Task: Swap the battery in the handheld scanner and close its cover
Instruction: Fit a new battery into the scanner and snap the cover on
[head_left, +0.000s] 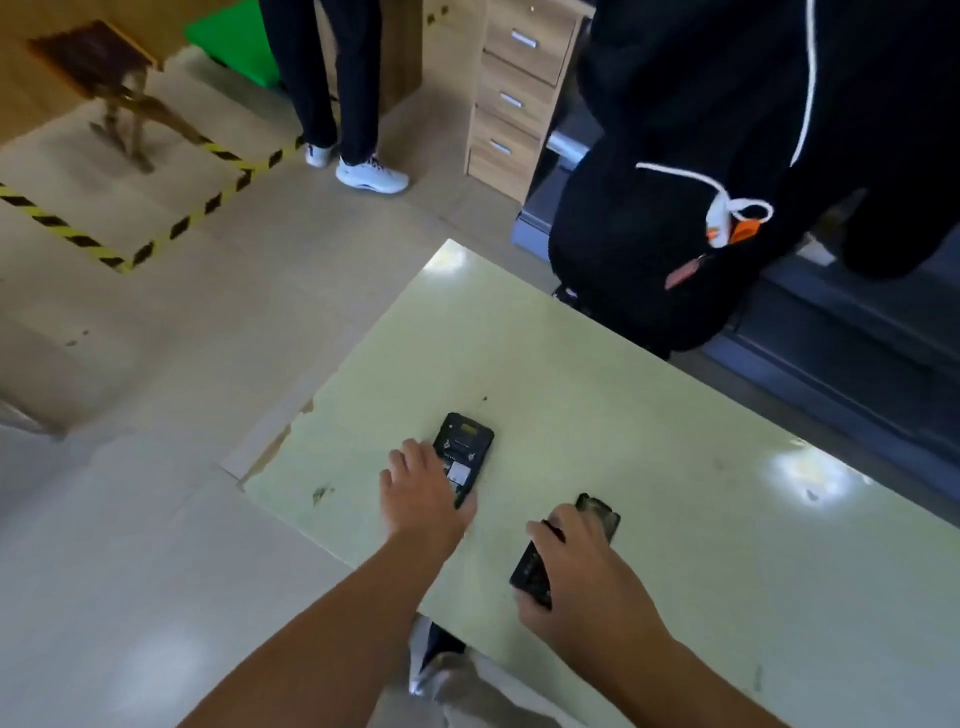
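The black handheld scanner (464, 446) lies face down on the pale green table (597, 395), its back open so the battery bay and a white label show. My left hand (423, 491) rests on its near end, holding it against the table. My right hand (582, 566) grips a flat black battery (531, 571) near the table's front edge. Just beyond that hand lies a black cover (602, 512), partly hidden by my fingers.
A person in black clothing (691, 171) stands close at the table's far side. Another person's legs and white shoes (371, 174) are on the floor at the back. A wooden drawer unit (519, 98) and yellow-black floor tape (171, 228) lie beyond.
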